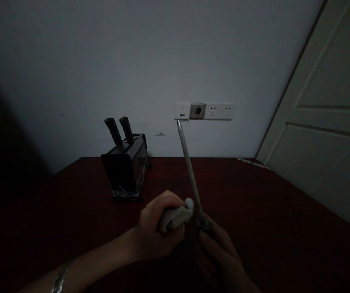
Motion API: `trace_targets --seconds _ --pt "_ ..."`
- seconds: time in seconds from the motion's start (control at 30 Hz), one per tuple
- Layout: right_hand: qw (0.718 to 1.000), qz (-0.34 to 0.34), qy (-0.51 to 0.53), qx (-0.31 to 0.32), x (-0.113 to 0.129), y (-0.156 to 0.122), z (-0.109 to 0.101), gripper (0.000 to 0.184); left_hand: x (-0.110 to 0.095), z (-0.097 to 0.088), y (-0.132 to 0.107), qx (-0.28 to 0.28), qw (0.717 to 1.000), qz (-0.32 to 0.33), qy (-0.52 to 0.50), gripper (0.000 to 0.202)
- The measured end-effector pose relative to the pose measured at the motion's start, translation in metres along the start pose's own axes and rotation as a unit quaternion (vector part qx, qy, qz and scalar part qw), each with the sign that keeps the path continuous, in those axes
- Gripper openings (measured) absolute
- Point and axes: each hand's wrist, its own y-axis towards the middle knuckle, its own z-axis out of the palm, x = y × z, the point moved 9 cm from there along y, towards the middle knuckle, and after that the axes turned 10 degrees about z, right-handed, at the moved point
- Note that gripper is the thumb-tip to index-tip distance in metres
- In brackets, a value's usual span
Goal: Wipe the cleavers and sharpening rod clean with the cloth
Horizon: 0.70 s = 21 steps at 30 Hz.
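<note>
My left hand (159,228) is closed around a folded pale cloth (177,217), whose end pokes out toward the rod. Just to its right, my right hand (220,252) grips the dark handle end of a honing steel (188,162). The long grey rod points up and slightly left, away from me, with a shiny tip. Whether the cloth touches the rod near the guard I cannot tell. Most of the handle is hidden in my right fingers.
A knife block (126,162) with two black-handled knives (119,130) stands at the back left of the dark red table (254,195). Behind are a wall with sockets (219,111) and a pale panelled door (324,114) at right. A thin strip (252,163) lies at the back edge.
</note>
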Motion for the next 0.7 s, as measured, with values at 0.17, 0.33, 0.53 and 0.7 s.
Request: trace_targets --seconds 0.17,0.33,0.53,0.7 --pt "0.998 0.012 -0.011 -0.068 -0.007 -0.001 -0.016 0.058 -0.010 0.002 0.003 -0.003 1.000 0.018 -0.009 0.046" --pt "0.983 -0.070 -0.066 -0.157 0.002 -0.002 -0.039 0.043 -0.008 0.020 -0.008 0.035 0.999 -0.010 -0.039 0.048" --pt "0.983 -0.076 -0.095 -0.140 0.005 0.001 -0.034 0.044 0.000 0.024 -0.014 0.035 0.997 -0.038 -0.054 0.038" --pt "0.998 -0.025 -0.031 -0.052 0.006 0.004 -0.005 0.038 0.012 0.023 -0.020 0.032 0.993 -0.084 -0.070 0.029"
